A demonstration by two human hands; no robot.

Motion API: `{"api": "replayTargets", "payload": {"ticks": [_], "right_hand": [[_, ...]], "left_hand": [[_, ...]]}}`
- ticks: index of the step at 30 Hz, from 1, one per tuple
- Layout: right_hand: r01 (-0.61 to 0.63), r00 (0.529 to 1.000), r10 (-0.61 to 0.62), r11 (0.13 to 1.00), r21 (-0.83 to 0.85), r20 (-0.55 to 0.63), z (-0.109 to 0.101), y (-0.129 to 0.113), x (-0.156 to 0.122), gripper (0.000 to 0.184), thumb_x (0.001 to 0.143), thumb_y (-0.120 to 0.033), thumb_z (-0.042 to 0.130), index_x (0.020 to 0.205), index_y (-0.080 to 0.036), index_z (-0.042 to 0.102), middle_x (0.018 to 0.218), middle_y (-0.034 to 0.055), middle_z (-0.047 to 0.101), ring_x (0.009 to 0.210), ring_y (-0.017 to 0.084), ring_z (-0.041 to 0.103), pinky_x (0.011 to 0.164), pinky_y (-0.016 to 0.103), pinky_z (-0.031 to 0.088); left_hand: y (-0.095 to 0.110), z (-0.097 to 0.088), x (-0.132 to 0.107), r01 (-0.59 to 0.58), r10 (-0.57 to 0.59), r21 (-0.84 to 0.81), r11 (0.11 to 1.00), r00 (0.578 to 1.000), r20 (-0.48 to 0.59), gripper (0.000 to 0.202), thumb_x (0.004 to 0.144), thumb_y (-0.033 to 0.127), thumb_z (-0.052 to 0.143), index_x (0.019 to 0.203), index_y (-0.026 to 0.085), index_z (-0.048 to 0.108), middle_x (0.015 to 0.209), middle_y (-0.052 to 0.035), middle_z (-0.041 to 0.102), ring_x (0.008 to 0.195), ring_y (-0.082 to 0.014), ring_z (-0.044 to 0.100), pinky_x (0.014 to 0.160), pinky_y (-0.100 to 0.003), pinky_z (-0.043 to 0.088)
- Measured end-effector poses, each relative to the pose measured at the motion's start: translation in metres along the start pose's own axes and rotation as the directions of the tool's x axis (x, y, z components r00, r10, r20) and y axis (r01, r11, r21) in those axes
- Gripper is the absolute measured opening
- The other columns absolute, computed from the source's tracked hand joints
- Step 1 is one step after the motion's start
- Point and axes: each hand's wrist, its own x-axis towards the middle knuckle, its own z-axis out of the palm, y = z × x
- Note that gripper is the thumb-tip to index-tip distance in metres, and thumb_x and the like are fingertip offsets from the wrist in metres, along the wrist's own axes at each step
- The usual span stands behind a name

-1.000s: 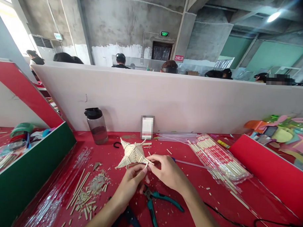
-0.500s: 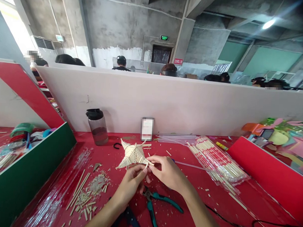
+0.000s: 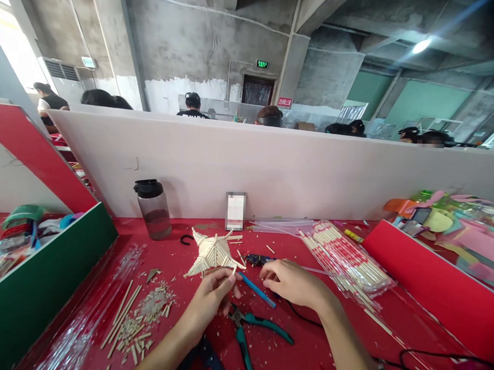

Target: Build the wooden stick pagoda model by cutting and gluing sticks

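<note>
A star built of pale wooden sticks (image 3: 214, 253) lies on the red table, just beyond my left hand. My left hand (image 3: 213, 292) is closed, pinching a short wooden stick (image 3: 234, 270) near the star's right front point. My right hand (image 3: 294, 284) is apart from the star, its fingers loosely curved beside a dark blue tool (image 3: 258, 259) that looks like a glue gun; no grip on it shows. A blue pen-like rod (image 3: 257, 290) lies between my hands. Teal-handled cutting pliers (image 3: 246, 325) lie open below them.
Stick offcuts (image 3: 145, 316) are piled at left. A water bottle (image 3: 152, 210) and a pixelated phone-like panel (image 3: 235, 211) stand near the white partition (image 3: 272, 164). Bagged sticks (image 3: 345, 253) lie right, between green (image 3: 61, 286) and red (image 3: 430, 288) side boards. A black cord (image 3: 439, 354) runs lower right.
My right hand has left the star's point and moved right, uncovering the dark blue tool and the blue rod. My left hand keeps its pinch on the short stick.
</note>
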Motion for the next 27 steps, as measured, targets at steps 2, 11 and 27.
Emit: {"api": "replayTargets", "payload": {"ticks": [2, 11, 27], "right_hand": [[-0.022, 0.999, 0.027, 0.991, -0.131, 0.035, 0.006, 0.0, 0.002, 0.014, 0.086, -0.018, 0.062, 0.09, -0.021, 0.075, 0.093, 0.0073, 0.078, 0.091, 0.025, 0.072, 0.073, 0.03, 0.049], [-0.099, 0.993, 0.112, 0.936, -0.337, 0.019, 0.046, -0.023, 0.013, 0.018, 0.089, -0.017, 0.061, 0.103, -0.011, 0.072, 0.111, 0.0227, 0.072, 0.109, 0.035, 0.067, 0.087, 0.037, 0.047], [-0.105, 0.984, 0.104, 0.994, -0.002, -0.145, 0.041, 0.001, 0.031, 0.031, 0.105, -0.033, 0.036, 0.107, -0.017, 0.062, 0.103, 0.0139, 0.075, 0.096, 0.026, 0.07, 0.073, 0.029, 0.042]], "left_hand": [[0.0, -0.001, 0.001, -0.002, 0.002, 0.01, 1.0, 1.0, -0.004, 0.046, 0.082, 0.059, 0.065, 0.094, 0.015, 0.063, 0.072, 0.0, 0.067, 0.037, -0.0029, 0.043, 0.039, -0.018, 0.021], [-0.001, -0.004, 0.001, 0.006, -0.006, 0.026, 1.0, 1.0, 0.001, 0.046, 0.082, 0.06, 0.065, 0.095, 0.015, 0.063, 0.072, 0.0006, 0.066, 0.037, -0.0026, 0.044, 0.04, -0.018, 0.022], [-0.001, -0.001, 0.002, 0.002, -0.002, -0.014, 1.0, 1.0, -0.014, 0.046, 0.08, 0.059, 0.068, 0.092, 0.015, 0.063, 0.067, 0.001, 0.066, 0.036, -0.0033, 0.044, 0.039, -0.018, 0.023]]}}
